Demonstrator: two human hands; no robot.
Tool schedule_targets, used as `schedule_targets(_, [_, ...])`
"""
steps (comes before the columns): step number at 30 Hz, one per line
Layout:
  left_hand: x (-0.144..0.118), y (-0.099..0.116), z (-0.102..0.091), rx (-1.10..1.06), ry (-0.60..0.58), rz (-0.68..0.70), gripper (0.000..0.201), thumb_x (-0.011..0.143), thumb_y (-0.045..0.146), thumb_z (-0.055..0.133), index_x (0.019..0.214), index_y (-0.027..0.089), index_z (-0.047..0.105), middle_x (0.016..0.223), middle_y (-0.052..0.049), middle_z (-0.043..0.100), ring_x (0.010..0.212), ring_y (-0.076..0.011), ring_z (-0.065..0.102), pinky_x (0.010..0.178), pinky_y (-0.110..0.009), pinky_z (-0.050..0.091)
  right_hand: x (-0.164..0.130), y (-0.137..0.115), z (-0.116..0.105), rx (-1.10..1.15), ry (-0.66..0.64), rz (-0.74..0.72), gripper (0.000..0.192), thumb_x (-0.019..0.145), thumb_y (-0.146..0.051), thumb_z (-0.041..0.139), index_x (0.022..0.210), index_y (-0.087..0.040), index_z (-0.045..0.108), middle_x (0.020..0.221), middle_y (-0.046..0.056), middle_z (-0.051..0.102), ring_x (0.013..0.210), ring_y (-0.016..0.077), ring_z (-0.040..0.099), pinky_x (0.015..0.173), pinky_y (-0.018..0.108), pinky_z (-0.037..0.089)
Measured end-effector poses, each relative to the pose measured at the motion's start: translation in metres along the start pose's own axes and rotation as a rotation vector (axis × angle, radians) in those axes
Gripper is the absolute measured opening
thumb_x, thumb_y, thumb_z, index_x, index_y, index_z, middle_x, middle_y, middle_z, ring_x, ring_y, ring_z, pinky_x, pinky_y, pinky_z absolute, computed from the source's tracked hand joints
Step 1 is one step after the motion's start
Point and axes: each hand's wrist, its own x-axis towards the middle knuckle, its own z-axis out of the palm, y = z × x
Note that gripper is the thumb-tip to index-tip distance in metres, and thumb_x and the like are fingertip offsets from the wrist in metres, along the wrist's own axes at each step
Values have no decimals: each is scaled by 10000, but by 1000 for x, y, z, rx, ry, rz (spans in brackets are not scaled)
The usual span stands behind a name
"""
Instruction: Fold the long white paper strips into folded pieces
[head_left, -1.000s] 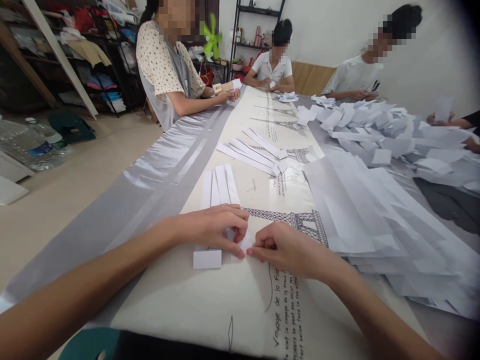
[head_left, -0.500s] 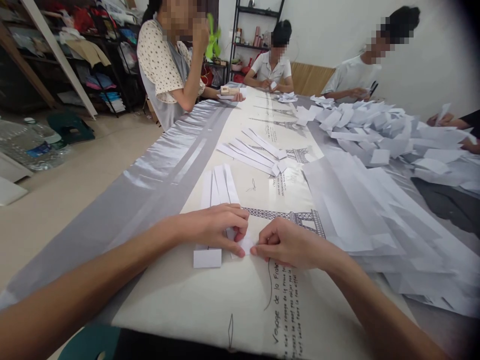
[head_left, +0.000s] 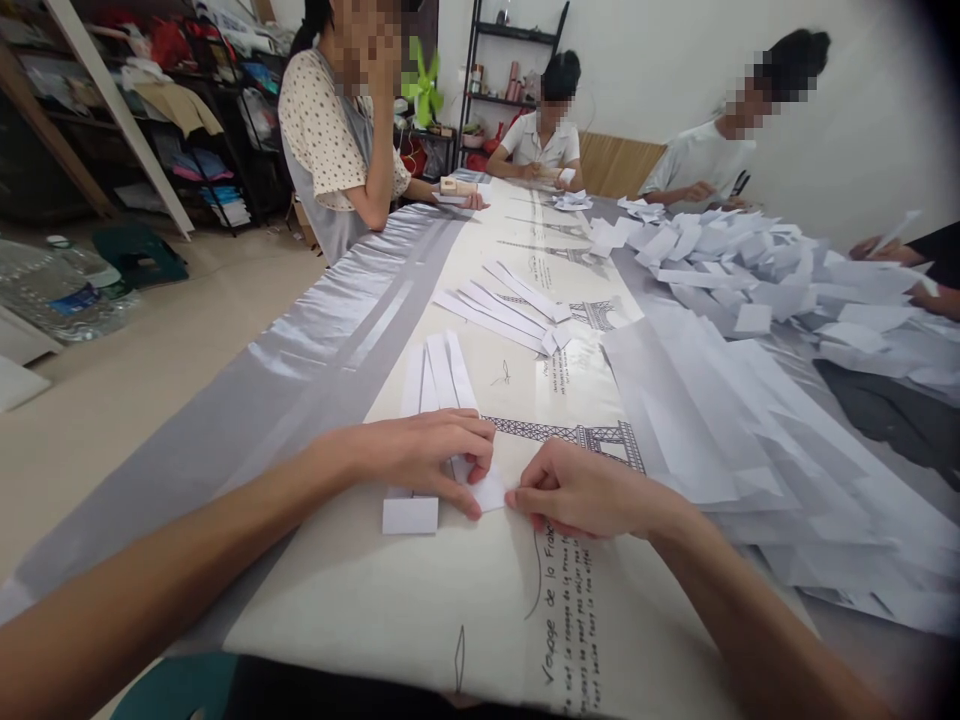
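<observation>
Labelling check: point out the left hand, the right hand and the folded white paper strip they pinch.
left hand point(head_left: 427, 455), head view, back of the hand.
right hand point(head_left: 581, 490), head view, knuckles.
folded white paper strip point(head_left: 491, 492), head view, its bare corner between both hands.

I sit at a long table point(head_left: 247, 400) draped in shiny grey cloth, running away toward a plain white wall point(head_left: 660, 60) at the far end. A black metal shelf unit point(head_left: 517, 60) stands against that wall, with a wooden panel point(head_left: 619, 160) low to its right. On my left the pale floor point(head_left: 150, 350) stretches to dark, cluttered racks point(head_left: 187, 110), with a large water bottle point(head_left: 64, 290) lying nearby. The light is soft and even.
</observation>
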Motion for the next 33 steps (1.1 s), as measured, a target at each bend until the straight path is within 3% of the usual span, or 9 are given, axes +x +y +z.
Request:
schedule_targets(9, [-1, 0, -1, 12, -1, 45, 354, 818, 463, 783, 800, 209, 538, 909, -10, 563, 937, -208, 506, 772, -290, 390, 0, 5, 2, -58, -18, -41, 379, 944, -284, 476, 578, -191, 503, 424, -59, 449, 377, 72, 359, 409, 217, 318])
schedule_targets(12, [-2, -4, 0, 6, 16, 65, 363, 817, 478, 779, 797, 207, 538, 912, -10, 577, 922, -202, 513, 747, -287, 390, 0, 4, 7, -191, 155, -225, 388, 946, -261, 517, 568, -191, 461, 449, -77, 394, 412, 68, 316, 433, 234, 274])
schedule_targets(14, [-1, -7, 1, 3, 31, 88, 350, 833, 475, 764, 792, 205, 544, 908, -13, 581, 904, -196, 521, 726, -285, 389, 0, 0, 10, -271, 268, -406, 322, 939, -239, 570, 622, -190, 539, 504, -74, 449, 458, 74, 355, 473, 243, 302])
schedule_targets(17, [0, -10, 3, -2, 54, 132, 316, 837, 451, 763, 791, 203, 572, 864, -7, 574, 844, -181, 527, 697, -283, 387, -1, -6, 15, -319, 289, -663, 141, 942, -197, 612, 849, -210, 718, 794, -17, 686, 668, 105, 574, 642, 251, 448])
schedule_targets(19, [2, -11, 5, -7, 69, 155, 303, 829, 438, 774, 789, 204, 586, 834, 2, 568, 810, -170, 527, 693, -282, 387, -2, -8, 16, -323, 249, -748, 167, 964, -191, 600, 992, -232, 759, 1017, 15, 733, 852, 133, 651, 777, 275, 501])
schedule_targets(22, [2, -12, 4, -10, 71, 147, 315, 818, 434, 786, 765, 203, 579, 820, 9, 561, 792, -161, 529, 694, -281, 390, -4, -6, 14, -297, 189, -716, 247, 984, -174, 564, 1101, -259, 764, 1113, 20, 742, 940, 151, 682, 853, 300, 527])
schedule_targets(27, [-3, -10, -8, -128, 10, 86, 235, 831, 415, 778, 828, 214, 658, 913, -18, 612, 863, -174, 575, 733, -282, 431, -4, 2, 7, -227, 153, -634, 260, 963, -179, 585, 1096, -282, 783, 1130, 25, 763, 934, 186, 715, 854, 330, 553])
schedule_targets(33, [-5, -9, -15, -257, -20, 39, 113, 904, 320, 699, 882, 213, 729, 960, -43, 642, 847, -161, 615, 717, -263, 473, -10, 1, 6, -225, 161, -599, 270, 934, -176, 620, 1120, -290, 780, 1041, 34, 781, 912, 199, 725, 849, 322, 552])
